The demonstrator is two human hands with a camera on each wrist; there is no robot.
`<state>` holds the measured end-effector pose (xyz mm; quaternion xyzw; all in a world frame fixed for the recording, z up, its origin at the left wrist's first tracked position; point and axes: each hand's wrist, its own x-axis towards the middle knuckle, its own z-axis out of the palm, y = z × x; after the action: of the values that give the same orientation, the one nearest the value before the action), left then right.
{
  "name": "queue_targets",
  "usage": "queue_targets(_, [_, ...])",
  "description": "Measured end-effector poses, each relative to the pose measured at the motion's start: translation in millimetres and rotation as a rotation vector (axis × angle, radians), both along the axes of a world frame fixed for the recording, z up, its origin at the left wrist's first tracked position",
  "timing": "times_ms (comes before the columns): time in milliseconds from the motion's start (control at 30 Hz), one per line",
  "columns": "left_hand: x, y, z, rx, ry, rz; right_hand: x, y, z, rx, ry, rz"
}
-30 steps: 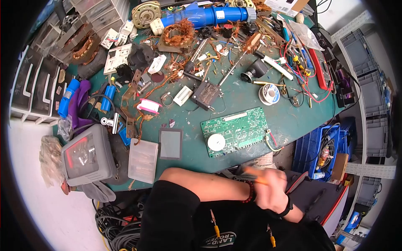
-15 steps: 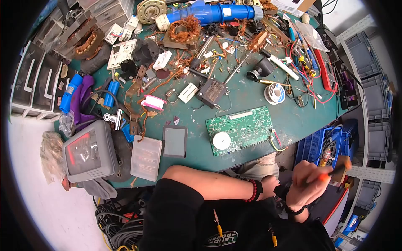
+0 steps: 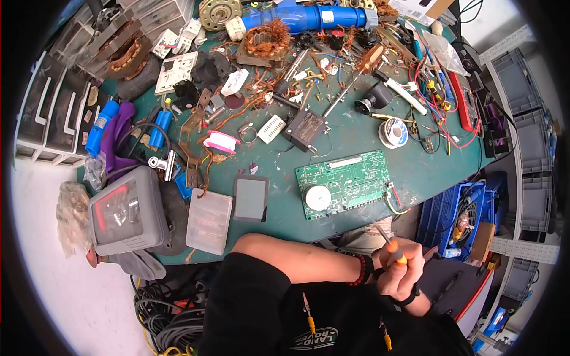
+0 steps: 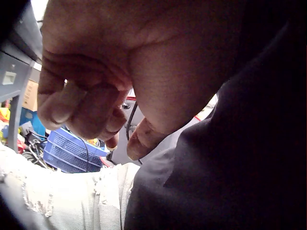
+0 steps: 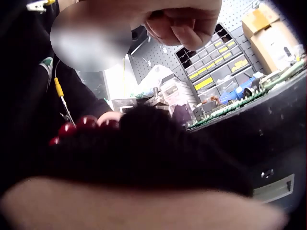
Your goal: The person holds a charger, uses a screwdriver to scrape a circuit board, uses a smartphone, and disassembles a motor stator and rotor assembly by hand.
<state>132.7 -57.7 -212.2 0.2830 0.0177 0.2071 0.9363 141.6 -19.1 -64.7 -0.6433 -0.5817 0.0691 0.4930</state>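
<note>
Raised over my lap, my right hand [image 3: 405, 277] grips a screwdriver [image 3: 395, 249] by its orange and grey handle. Its thin metal shaft points up and left toward the table edge. In the right wrist view the curled fingers [image 5: 180, 33] show at the top, but the screwdriver is out of sight. My left forearm lies across my body, and the right hand covers most of the left hand in the head view. The left wrist view shows the left hand [image 4: 115, 62] hanging loosely curled, holding nothing, above a light trouser leg [image 4: 72, 196]. A green circuit board [image 3: 356, 178] lies flat on the table nearby.
A white round part [image 3: 317, 198] sits on the board. Around it on the green table [image 3: 415, 172] are a solder spool [image 3: 393, 133], a black box [image 3: 304, 129], a flat grey panel [image 3: 250, 199] and a clear plastic case [image 3: 209, 222]. Blue crates [image 3: 442, 207] stand right.
My right hand swung out to the right with the screwdriver, then came back left beside the left wrist. The screwdriver's shaft now points up-left. The table things stay in place; the view shifted slightly.
</note>
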Motion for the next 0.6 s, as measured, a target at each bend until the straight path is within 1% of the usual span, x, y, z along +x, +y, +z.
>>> queue_targets(33, [-1.6, -2.9, -6.9, 0.067, 0.008, 0.024, -1.2, 0.8, -5.2, -0.001, 0.003, 0.003])
queue_targets(100, [9.4, -13.0, -18.3, 0.201, 0.018, 0.066, -1.2, 2.1, -13.6, 0.182, 0.191, 0.110])
queue_targets(133, [7.7, -23.0, -24.7, 0.268, 0.021, 0.085, -0.8, 2.7, -13.9, 0.183, 0.189, 0.107])
queue_targets(167, [9.5, -19.7, -32.6, 0.337, 0.023, 0.103, 0.0, 3.8, -13.9, 0.176, 0.049, 0.087])
queue_targets(200, [-1.7, -24.7, -38.0, 0.405, 0.024, 0.121, 1.0, 5.6, -13.6, 0.167, -0.091, 0.066])
queue_targets(233, [8.0, -20.2, -42.6, 0.471, 0.028, 0.140, 1.9, 12.8, 15.9, -0.225, -0.347, 0.134])
queue_targets(300, [1.9, -20.3, -54.5, 0.605, 0.033, 0.175, 3.9, 14.1, 23.8, -0.768, -0.098, 0.202])
queue_targets(333, [7.3, -28.9, -59.6, 0.676, 0.033, 0.196, 5.2, 8.2, 25.9, -0.619, -0.009, 0.126])
queue_targets(367, [15.0, -40.8, -62.8, 0.746, 0.034, 0.221, 4.4, 16.4, 26.1, -0.140, -0.460, 0.064])
queue_targets(400, [29.6, -48.4, -68.1, 0.811, 0.038, 0.245, 4.9, 1.0, 16.6, -0.093, -0.142, -0.090])
queue_targets(433, [28.1, -48.5, -75.1, 0.876, 0.042, 0.264, 1.6, -7.8, 11.5, -0.046, 0.178, -0.246])
queue_targets(467, [17.5, -47.9, -84.5, 0.944, 0.044, 0.281, 1.7, -6.5, 3.4, 0.207, 0.517, -0.105])
queue_targets(500, [18.1, -49.9, -88.6, 1.013, 0.043, 0.299, 4.3, -3.0, 0.2, 0.240, 0.511, -0.082])
queue_targets(533, [27.6, -48.5, -93.5, 1.082, 0.042, 0.317, 12.8, -7.2, -17.8, 0.085, 0.185, -0.224])
queue_targets(567, [16.9, -50.9, -101.8, 1.148, 0.043, 0.334, 12.3, 5.1, -15.9, -0.074, -0.142, -0.360])
queue_targets(600, [18.2, -55.0, -105.7, 1.214, 0.044, 0.356, 17.9, 17.7, 0.3, -0.548, -0.123, -0.152])
